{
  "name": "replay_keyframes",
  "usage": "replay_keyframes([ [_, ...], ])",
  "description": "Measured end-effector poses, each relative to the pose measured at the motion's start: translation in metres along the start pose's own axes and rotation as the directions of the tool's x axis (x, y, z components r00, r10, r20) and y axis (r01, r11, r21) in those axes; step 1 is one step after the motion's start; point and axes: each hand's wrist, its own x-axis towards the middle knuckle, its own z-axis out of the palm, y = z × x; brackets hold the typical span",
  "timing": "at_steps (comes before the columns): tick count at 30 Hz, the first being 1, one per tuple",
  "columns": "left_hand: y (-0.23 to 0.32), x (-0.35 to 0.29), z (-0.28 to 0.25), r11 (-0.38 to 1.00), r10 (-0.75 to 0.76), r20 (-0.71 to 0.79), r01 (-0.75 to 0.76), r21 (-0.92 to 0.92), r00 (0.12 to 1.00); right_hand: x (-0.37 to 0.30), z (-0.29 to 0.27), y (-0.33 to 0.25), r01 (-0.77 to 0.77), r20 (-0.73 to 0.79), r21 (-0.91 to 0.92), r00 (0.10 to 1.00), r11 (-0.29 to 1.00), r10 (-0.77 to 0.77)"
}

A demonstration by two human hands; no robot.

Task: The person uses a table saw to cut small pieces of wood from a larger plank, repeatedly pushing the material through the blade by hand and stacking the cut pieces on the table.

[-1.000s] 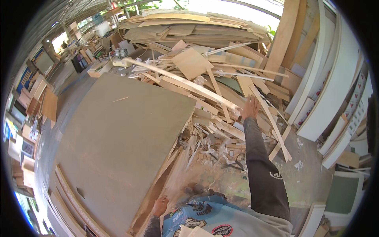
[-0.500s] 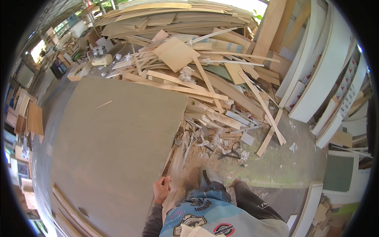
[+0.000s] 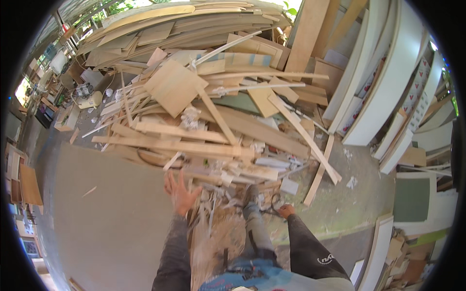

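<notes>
So the left hand [image 3: 182,194] is spread wide with nothing in its grip, right by the far right corner of the big, flat grey-brown surface [image 3: 116,218]; can't tell if it's touching any wood. Just past the far edge there's a long, straight, pale wooden strip [image 3: 170,144] lying on a messy pile of tan wooden offcuts [image 3: 217,116]. The right hand [image 3: 286,210] is curled up near a small white square piece [image 3: 289,186], can't tell if it's holding anything tbh.
</notes>
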Motion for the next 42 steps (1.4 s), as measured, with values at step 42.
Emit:
replay_keyframes([
  [42,0.028,0.021,0.03,0.914,-0.324,0.103,0.284,0.289,0.94,0.274,-0.257,-0.219,0.185,-0.213,0.94,0.975,0.288,0.067],
])
